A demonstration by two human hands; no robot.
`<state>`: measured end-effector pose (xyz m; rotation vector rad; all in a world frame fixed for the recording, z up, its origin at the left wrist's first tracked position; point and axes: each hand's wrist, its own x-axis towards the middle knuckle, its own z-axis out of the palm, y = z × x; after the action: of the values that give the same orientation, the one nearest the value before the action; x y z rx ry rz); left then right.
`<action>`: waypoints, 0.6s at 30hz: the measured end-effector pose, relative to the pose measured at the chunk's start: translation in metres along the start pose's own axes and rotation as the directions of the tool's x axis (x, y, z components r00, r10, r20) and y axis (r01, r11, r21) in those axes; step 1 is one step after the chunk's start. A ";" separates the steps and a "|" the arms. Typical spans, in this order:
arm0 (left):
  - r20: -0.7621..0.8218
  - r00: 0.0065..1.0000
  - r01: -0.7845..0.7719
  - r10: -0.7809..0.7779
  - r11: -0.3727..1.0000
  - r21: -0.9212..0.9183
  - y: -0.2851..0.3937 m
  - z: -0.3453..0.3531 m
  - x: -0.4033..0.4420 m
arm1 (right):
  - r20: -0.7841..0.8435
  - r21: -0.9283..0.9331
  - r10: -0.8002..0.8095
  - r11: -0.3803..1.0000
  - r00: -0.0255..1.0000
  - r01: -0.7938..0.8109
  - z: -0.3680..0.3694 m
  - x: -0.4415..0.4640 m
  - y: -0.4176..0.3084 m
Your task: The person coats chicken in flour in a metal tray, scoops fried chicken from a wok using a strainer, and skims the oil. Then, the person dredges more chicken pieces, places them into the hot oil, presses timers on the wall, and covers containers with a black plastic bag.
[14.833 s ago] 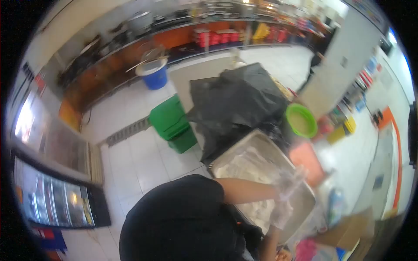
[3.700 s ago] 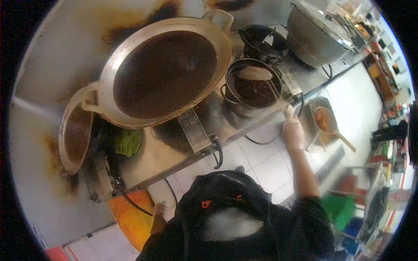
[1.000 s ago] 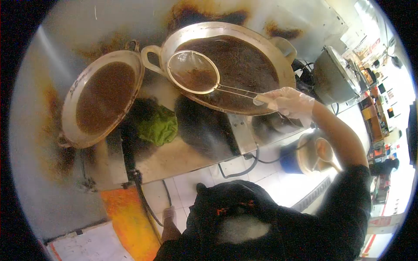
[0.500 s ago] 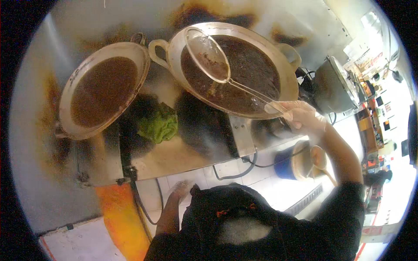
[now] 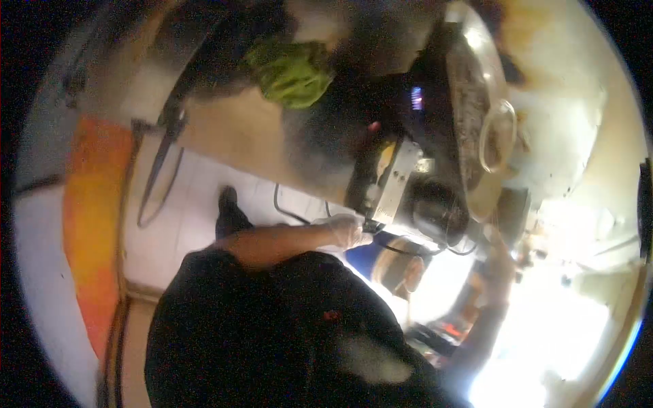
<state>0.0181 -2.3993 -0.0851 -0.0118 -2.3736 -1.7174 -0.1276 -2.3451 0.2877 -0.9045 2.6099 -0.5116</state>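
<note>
Along the stove [image 5: 235,132] edge, our left hand [image 5: 345,231] is showing partly curled; blur is hiding any grip. Our right hand [image 5: 495,239] is fading into glare just below the pan [image 5: 491,64], its opening and hold unreadable. Floor [image 5: 197,197] is showing left of our left hand; a bucket [image 5: 371,255] is standing beyond it.

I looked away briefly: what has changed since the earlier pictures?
The left hand has moved rightward, to the front edge of the stove; whether it grips anything is unclear. What the right hand holds is too blurred to tell. The green cloth stayed on the stove.
</note>
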 end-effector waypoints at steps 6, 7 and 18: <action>-0.266 0.964 0.033 0.005 0.990 0.137 0.006 0.028 0.008 | 0.035 0.002 -0.143 0.990 0.989 0.143 -0.013 -0.003 0.051; -0.142 0.929 0.221 -0.341 0.821 -0.526 0.007 0.030 0.018 | 0.001 0.039 -0.082 0.996 0.997 0.082 -0.014 -0.004 0.051; 0.161 0.908 0.186 -0.386 0.027 -0.982 -0.014 0.039 0.028 | 0.066 0.162 0.015 0.986 0.998 -0.025 -0.028 -0.010 0.037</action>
<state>-0.0171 -2.3708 -0.1052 0.4101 -0.5527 -3.0323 -0.1514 -2.3057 0.2983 -0.8269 2.4750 -0.6679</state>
